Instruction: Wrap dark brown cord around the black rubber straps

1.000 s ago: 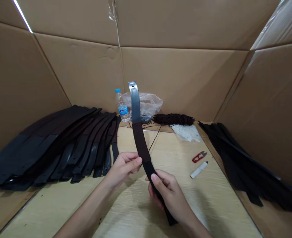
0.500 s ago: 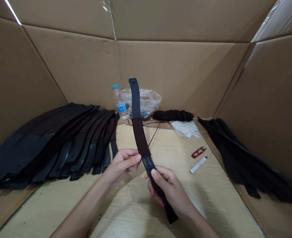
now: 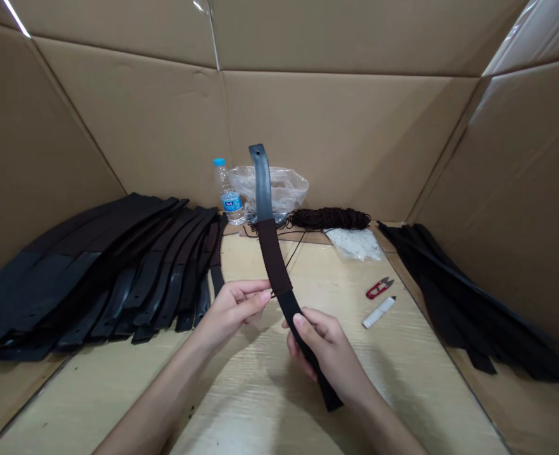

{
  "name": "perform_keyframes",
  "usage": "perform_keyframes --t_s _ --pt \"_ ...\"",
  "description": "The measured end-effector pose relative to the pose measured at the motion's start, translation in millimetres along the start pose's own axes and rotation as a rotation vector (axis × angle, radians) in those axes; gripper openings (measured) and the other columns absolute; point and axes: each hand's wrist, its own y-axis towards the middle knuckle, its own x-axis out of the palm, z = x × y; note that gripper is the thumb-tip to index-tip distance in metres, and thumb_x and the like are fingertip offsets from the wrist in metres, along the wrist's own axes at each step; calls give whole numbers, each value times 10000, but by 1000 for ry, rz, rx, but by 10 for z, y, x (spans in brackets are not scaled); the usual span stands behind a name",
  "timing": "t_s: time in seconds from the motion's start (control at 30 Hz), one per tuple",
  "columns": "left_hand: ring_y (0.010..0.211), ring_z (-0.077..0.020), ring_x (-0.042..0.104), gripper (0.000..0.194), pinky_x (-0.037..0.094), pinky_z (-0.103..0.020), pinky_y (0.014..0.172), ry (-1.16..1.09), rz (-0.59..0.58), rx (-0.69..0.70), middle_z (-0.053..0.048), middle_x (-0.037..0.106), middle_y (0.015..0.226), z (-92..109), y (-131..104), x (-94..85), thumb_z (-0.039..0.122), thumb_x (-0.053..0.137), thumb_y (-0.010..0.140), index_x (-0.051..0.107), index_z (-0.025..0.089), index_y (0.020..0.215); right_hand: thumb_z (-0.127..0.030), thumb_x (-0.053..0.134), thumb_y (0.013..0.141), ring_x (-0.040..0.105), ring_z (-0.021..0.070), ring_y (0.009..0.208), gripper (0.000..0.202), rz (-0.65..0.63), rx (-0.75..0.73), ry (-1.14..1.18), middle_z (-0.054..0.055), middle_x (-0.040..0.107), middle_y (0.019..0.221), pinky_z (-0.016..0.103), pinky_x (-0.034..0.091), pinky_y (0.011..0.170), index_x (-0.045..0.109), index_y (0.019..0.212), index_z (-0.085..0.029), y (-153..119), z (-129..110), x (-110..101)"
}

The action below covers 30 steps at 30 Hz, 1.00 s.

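A curved black strap [image 3: 263,189] with a hole at its top end stands tilted in front of me. Dark brown cord [image 3: 274,256] is wound in tight turns round its middle. My right hand [image 3: 320,341] is closed on the strap's lower part, thumb on the face. At the lower edge of the winding, my left hand [image 3: 244,303] pinches the cord between thumb and forefinger, a short dark length running from the fingertips to the strap. Behind the strap, cord leads back towards a brown cord hank [image 3: 331,218].
Several wrapped straps [image 3: 165,272] lie piled on the left; bare black straps [image 3: 445,291] lie on the right. Red thread snips [image 3: 379,288] and a white-handled cutter [image 3: 379,313] rest on the table [image 3: 241,392]. A water bottle [image 3: 233,202], plastic bags and cardboard walls [image 3: 346,133] stand behind.
My left hand has drawn slightly away from the strap's edge, showing a short length of cord. The strap has turned a little in my right hand.
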Motion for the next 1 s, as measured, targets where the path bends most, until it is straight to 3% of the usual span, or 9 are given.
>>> perform_keyframes --t_s 0.1,0.23,0.43,0.53,0.67,0.73,0.87,1.0 --pt "466 -42 200 498 120 -206 437 23 10 6 58 344 489 -5 8 -6 461 766 635 735 58 927 -576 547 827 350 32 316 444 -34 37 113 -34 532 565 155 242 297 565 835 -133 4 21 1" --pt "443 -39 197 428 132 -196 423 91 49 74 82 303 460 -57 38 -21 405 772 609 732 69 871 -572 571 817 348 28 310 441 -54 62 190 -37 536 554 146 250 291 568 841 -131 11 50 2" --pt "428 -36 171 287 131 -183 403 323 158 261 98 220 479 -110 27 -8 286 669 635 716 62 809 -577 578 808 352 30 304 446 -56 77 193 -37 538 543 143 244 282 569 843 -133 7 69 14" --pt "412 -41 201 248 170 -178 391 527 207 449 95 232 468 -126 13 -8 227 615 690 726 61 838 -579 581 803 350 29 303 446 -51 84 181 -41 532 537 142 245 281 565 835 -134 3 68 13" --pt "378 -49 303 176 261 -166 382 778 307 774 86 356 422 -167 9 -38 175 622 721 730 89 831 -597 587 786 354 29 308 464 -31 103 170 -43 531 541 141 257 283 561 838 -136 13 70 10" --pt "369 -60 351 166 294 -168 378 857 315 864 63 455 428 -182 6 -55 178 620 756 732 110 859 -610 590 773 357 29 309 477 -21 113 163 -43 532 542 143 261 283 561 832 -137 21 71 15" --pt "394 -87 459 190 389 -190 430 970 273 861 -25 657 566 -187 -9 -70 205 608 811 734 128 931 -629 587 761 350 28 304 492 -2 131 155 -48 520 532 143 250 279 553 817 -142 26 67 30" --pt "476 -118 563 222 453 -208 506 950 237 772 -94 742 765 -190 -22 -64 227 585 833 734 135 971 -635 573 769 349 29 300 491 -3 134 157 -57 506 521 141 238 277 542 816 -147 22 74 42"
